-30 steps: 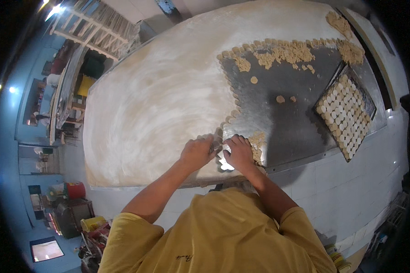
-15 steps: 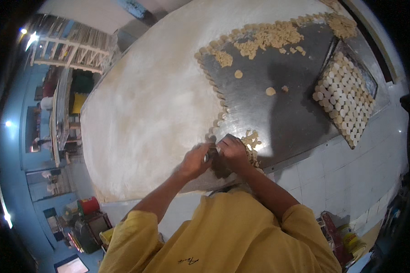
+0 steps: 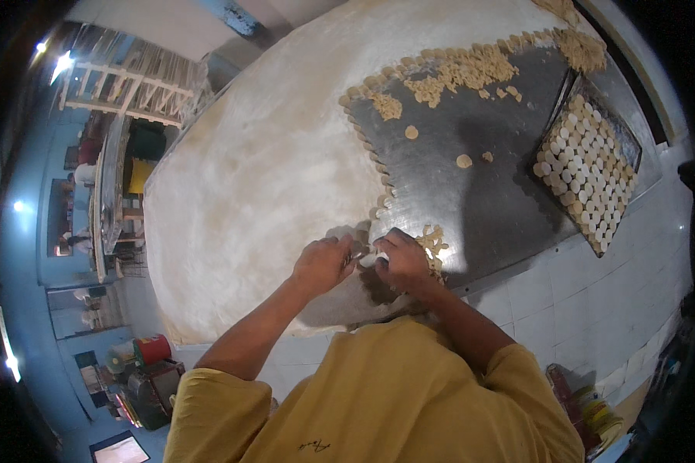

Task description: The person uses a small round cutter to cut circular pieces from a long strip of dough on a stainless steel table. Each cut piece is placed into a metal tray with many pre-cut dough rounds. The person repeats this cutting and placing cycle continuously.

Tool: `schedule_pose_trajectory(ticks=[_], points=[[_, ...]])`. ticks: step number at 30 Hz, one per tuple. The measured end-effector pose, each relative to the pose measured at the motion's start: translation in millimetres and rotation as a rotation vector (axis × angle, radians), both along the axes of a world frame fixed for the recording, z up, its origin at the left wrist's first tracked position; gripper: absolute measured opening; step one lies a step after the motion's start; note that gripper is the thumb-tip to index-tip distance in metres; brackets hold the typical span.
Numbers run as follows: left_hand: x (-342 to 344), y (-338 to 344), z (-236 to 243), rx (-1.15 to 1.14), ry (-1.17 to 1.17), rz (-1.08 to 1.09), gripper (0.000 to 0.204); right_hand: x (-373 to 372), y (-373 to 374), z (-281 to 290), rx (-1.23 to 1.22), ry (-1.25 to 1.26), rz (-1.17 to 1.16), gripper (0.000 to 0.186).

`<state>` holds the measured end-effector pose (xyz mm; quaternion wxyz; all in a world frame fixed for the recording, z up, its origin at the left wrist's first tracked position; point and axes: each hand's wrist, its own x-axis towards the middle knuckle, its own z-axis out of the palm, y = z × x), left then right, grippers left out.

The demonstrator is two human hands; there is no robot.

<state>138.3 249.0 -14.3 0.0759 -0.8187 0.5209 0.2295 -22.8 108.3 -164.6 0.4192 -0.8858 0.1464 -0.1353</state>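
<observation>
Head view looks down over our yellow shirt at a wide desk [image 3: 510,224] of dark metal. Starting at the left, a big sheet of pale rolled dough [image 3: 262,177] covers most of it, floured and flat, with its cut edge running down toward us.

At that edge our left hand [image 3: 323,264] is curled, fingers bent onto the dough beside a small white piece [image 3: 369,260] that lies between the two hands. Just right of it our right hand [image 3: 401,261] is also curled, fingertips pinched down at the same piece; whether either hand fully grips it we cannot tell, since the knuckles hide it.

We judge the dough soft, light and easily stretched or torn, a little tacky despite the flour. It is best taken by the thin rim of a cut piece with fingertips, lifted gently rather than squeezed.

Right of our hands sits a small heap of cut dough scraps [image 3: 434,241], and more scraps [image 3: 455,73] line the far border of the bare metal. Two or three loose dough rounds [image 3: 463,160] lie apart on it. Farthest right, a dark tray [image 3: 630,147] stands tilted to our view, filled with rows of small pale rounds [image 3: 583,174].
</observation>
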Motion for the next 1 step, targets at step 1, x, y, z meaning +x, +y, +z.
schedule_pose_trajectory(ticks=[1], points=[[2.7, -1.8, -4.5, -0.01, 0.014, -0.012, 0.039, -3.7, 4.7, -6.3, 0.049, -0.027, 0.013, 0.044]])
